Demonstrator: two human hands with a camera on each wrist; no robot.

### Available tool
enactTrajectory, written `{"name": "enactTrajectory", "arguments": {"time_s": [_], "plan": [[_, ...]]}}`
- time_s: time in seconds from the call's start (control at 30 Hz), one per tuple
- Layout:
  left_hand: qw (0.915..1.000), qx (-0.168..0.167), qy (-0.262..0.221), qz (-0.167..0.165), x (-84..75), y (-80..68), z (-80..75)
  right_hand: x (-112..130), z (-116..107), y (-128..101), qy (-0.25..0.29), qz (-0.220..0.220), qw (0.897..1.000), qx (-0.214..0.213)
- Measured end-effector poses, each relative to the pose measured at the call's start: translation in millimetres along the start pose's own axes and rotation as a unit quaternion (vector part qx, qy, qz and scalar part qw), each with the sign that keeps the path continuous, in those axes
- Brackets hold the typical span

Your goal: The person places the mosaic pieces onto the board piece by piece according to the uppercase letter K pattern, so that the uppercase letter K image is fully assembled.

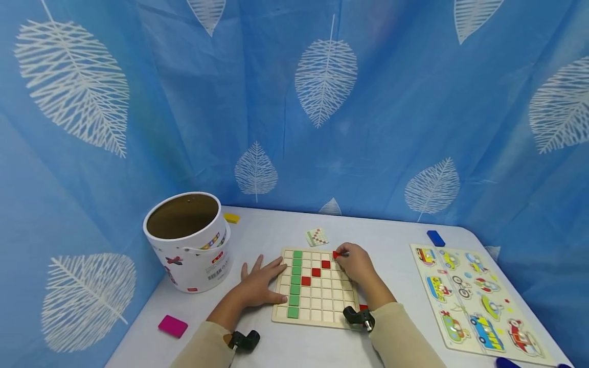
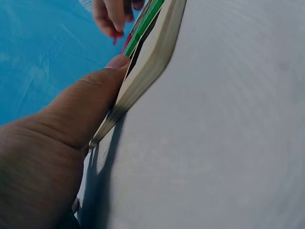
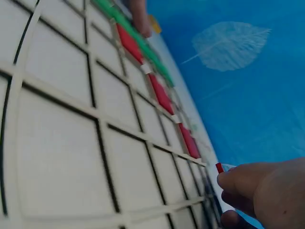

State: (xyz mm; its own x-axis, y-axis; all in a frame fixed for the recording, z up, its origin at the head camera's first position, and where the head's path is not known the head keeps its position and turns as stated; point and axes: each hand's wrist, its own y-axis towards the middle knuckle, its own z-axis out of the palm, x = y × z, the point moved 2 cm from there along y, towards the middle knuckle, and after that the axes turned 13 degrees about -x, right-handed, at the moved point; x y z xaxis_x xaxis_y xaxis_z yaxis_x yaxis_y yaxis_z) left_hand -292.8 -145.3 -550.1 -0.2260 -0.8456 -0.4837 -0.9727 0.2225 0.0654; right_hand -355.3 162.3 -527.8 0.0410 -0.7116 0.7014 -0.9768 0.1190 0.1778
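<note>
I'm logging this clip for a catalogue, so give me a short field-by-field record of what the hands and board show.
Board: square wooden grid board on the white table
Filled cells: green tile column at its left; diagonal of red square tiles
Left hand: left hand flat, fingers spread, thumb against the board's left edge
Right hand: right hand pinches a small red tile over the far right cells
Nearby: white round bucket, pattern card, vehicle peg puzzle
</note>
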Motion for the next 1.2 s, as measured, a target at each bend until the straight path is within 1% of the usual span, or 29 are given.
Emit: {"name": "enactTrajectory", "arguments": {"time_s": [0.07,0.17,0.3,0.37,0.43,0.5,0.6,0.67,0.7,0.77,0.87,0.93,1.0,1.03,1.13,1.2], "plan": [[1.0,0.001,-0.002,-0.001,-0.5,0.3,-0.2,1,6,1,-0.004,0.006,1.0,0.001],[1.0,0.003,-0.002,-0.003,-1.1,0.1,-1.3,2,12,-1,-0.009,0.008,1.0,-0.012],[1.0,0.002,-0.002,-0.003,-2.1,0.0,-3.3,5,14,-7,-0.026,-0.004,0.999,-0.024],[1.0,0.002,-0.003,-0.003,-2.4,0.3,-3.7,6,12,-9,-0.04,-0.016,0.999,-0.017],[1.0,0.0,-0.003,-0.002,-2.2,0.8,-3.0,7,7,-12,-0.046,-0.029,0.999,0.003],[1.0,-0.001,-0.003,-0.001,-1.8,1.0,-1.8,5,-2,-16,-0.041,-0.036,0.998,0.027],[1.0,0.001,-0.003,-0.002,-1.2,0.6,-0.5,-6,-22,-25,-0.026,-0.025,0.998,0.06],[1.0,0.001,-0.004,-0.002,-0.7,0.4,-0.7,-17,-37,-34,-0.026,-0.009,0.996,0.081],[1.0,0.002,-0.003,-0.003,-0.4,0.4,-1.0,-23,-44,-38,-0.034,-0.001,0.995,0.09],[1.0,0.001,0.0,-0.004,-0.5,0.5,-1.6,-34,-57,-49,-0.064,0.001,0.991,0.114],[1.0,0.0,0.003,-0.004,-0.9,1.2,-2.1,-45,-70,-63,-0.117,-0.019,0.981,0.152],[1.0,0.0,0.003,-0.003,-1.0,1.7,-2.0,-50,-73,-70,-0.138,-0.035,0.976,0.167],[1.0,0.001,0.002,-0.004,-0.9,2.1,-1.2,-53,-74,-73,-0.134,-0.044,0.976,0.166],[1.0,0.0,0.002,-0.004,-0.7,2.2,-0.7,-54,-74,-74,-0.126,-0.042,0.978,0.159],[1.0,-0.001,0.003,-0.005,-0.2,2.1,0.8,-58,-71,-73,-0.105,-0.025,0.987,0.121],[1.0,-0.001,0.004,-0.005,-0.2,1.8,1.3,-60,-70,-72,-0.093,-0.014,0.991,0.097]]}}
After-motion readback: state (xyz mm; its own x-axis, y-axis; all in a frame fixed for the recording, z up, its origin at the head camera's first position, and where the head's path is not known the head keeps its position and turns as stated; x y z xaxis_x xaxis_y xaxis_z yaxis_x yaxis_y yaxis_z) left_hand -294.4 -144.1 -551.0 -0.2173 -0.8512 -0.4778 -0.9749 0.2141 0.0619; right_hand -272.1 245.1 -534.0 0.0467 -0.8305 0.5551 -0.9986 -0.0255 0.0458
